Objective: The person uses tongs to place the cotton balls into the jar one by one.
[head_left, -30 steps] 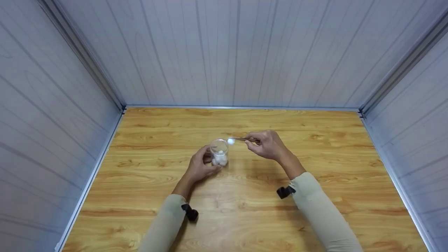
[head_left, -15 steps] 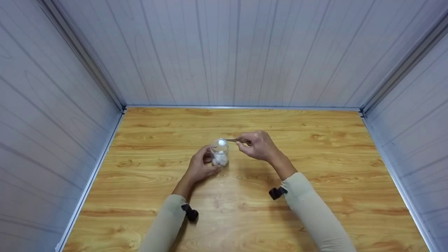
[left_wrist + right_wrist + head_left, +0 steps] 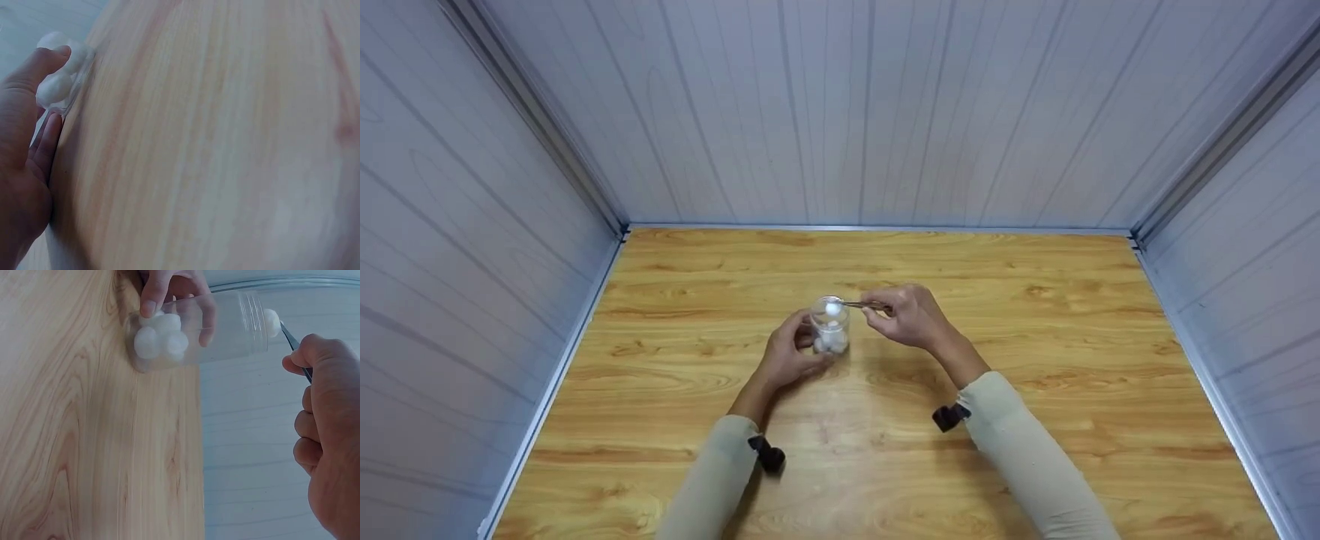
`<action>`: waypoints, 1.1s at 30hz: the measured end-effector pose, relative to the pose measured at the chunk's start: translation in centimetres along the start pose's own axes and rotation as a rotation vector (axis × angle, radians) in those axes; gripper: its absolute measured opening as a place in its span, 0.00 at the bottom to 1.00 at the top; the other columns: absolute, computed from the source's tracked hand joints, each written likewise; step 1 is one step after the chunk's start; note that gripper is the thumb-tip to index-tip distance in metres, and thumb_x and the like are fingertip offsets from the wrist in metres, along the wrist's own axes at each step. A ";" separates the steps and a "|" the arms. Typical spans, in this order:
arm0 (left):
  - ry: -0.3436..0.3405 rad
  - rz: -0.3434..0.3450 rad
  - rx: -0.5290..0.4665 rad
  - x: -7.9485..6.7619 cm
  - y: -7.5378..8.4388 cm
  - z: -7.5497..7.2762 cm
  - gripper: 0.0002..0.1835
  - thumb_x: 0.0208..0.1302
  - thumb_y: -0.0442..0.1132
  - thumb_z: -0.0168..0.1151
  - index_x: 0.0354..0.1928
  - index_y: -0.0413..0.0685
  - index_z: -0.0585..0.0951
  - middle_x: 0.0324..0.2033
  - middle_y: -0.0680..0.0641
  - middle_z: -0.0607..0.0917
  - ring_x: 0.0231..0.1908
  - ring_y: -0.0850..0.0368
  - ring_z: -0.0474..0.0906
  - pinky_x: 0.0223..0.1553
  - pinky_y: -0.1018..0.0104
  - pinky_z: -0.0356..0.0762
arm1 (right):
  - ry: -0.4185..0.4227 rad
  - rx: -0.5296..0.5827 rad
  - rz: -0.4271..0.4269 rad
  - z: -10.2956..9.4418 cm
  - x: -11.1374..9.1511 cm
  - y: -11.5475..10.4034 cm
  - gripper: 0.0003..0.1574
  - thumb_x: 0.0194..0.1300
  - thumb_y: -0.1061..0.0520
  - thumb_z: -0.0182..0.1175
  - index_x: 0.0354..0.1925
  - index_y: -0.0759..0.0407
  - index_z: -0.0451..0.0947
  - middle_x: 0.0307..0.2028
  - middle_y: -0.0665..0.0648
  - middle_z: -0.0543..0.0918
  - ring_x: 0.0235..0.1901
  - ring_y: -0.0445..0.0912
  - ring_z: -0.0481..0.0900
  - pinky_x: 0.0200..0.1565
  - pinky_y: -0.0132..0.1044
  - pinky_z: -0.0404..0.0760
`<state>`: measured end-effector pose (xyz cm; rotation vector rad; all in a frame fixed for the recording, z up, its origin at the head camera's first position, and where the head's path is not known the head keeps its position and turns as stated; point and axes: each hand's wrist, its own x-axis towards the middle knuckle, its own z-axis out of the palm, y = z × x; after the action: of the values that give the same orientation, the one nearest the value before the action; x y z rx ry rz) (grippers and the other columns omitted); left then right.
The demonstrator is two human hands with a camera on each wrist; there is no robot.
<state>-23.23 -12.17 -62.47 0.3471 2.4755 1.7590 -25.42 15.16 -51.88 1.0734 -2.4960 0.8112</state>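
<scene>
A clear jar (image 3: pixel 225 332) with a threaded neck stands upright on the wooden table, several white cotton balls (image 3: pixel 160 337) in its lower part. My left hand (image 3: pixel 791 356) grips the jar low down, thumb on one side and fingers round the other. Tweezers (image 3: pixel 295 346) are pinched between the thumb and fingers of my right hand (image 3: pixel 907 315), to the right of the jar. Their tips hold one white cotton ball (image 3: pixel 272 323) right at the jar's open mouth. In the left wrist view only the jar's lower part (image 3: pixel 64 73) shows, partly behind my thumb.
The wood-grain table (image 3: pixel 697 285) is bounded by a pale panel wall (image 3: pixel 840 112) at the back and similar panels at left and right. A small black camera (image 3: pixel 769 455) is strapped to my left sleeve, another black camera (image 3: pixel 949 417) to my right one.
My right hand has moved left, bringing the tweezers and cotton ball from beside the jar to over its mouth, then slightly lower. My left hand and the jar have stayed in place.
</scene>
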 end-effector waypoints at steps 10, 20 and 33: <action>0.001 -0.005 -0.015 0.0 0.0 -0.1 0.44 0.60 0.29 0.85 0.77 0.40 0.75 0.60 0.33 0.86 0.63 0.39 0.87 0.67 0.57 0.90 | 0.016 0.006 -0.001 -0.1 0.2 -0.2 0.10 0.74 0.57 0.70 0.49 0.60 0.93 0.36 0.60 0.97 0.28 0.51 0.93 0.31 0.50 0.91; -0.003 -0.019 0.001 0.2 -0.1 -0.1 0.44 0.60 0.29 0.85 0.78 0.41 0.75 0.61 0.33 0.86 0.63 0.39 0.88 0.67 0.57 0.90 | 0.033 0.019 -0.010 -0.1 0.1 -0.2 0.09 0.74 0.58 0.70 0.49 0.60 0.92 0.37 0.60 0.97 0.28 0.51 0.93 0.31 0.49 0.91; 0.007 -0.020 0.000 0.3 0.0 0.1 0.42 0.60 0.30 0.85 0.76 0.41 0.76 0.61 0.34 0.86 0.63 0.41 0.87 0.68 0.51 0.90 | 0.045 0.034 0.007 -0.7 -0.5 0.6 0.09 0.74 0.59 0.69 0.49 0.60 0.93 0.32 0.59 0.95 0.20 0.44 0.80 0.27 0.40 0.79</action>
<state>-23.51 -12.05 -62.47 0.3153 2.4745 1.7560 -25.44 16.17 -51.82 1.0459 -2.4583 0.8734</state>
